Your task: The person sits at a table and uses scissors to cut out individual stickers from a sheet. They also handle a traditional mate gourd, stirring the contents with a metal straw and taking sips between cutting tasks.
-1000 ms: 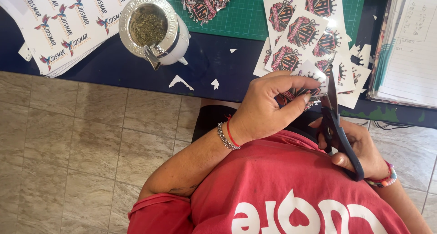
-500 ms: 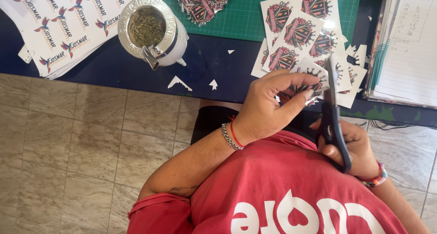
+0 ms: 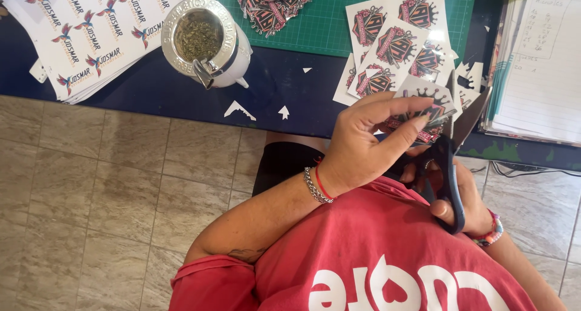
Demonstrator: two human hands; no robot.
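So, a printed sticker sheet (image 3: 423, 108) at centre right is pinched by the left hand (image 3: 363, 144), blue-handled scissors (image 3: 451, 160) gripped by the right hand (image 3: 460, 205), cut stickers (image 3: 275, 2) piled up top.

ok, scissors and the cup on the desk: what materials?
Scissors: dark plastic handles, blades look like bare metal, grey and shiny. Cup: white glossy body, maybe ceramic or plastic; silvery polished rim and straw, probably metal; dry green herb inside.

A pink-and-black crowned sticker (image 3: 423, 108) is pinched in the left hand (image 3: 363, 147). Just beyond lie white sticker sheets (image 3: 393, 39). Further out sits a cut-sticker pile (image 3: 272, 2); far left, bird-logo label sheets (image 3: 91, 32).
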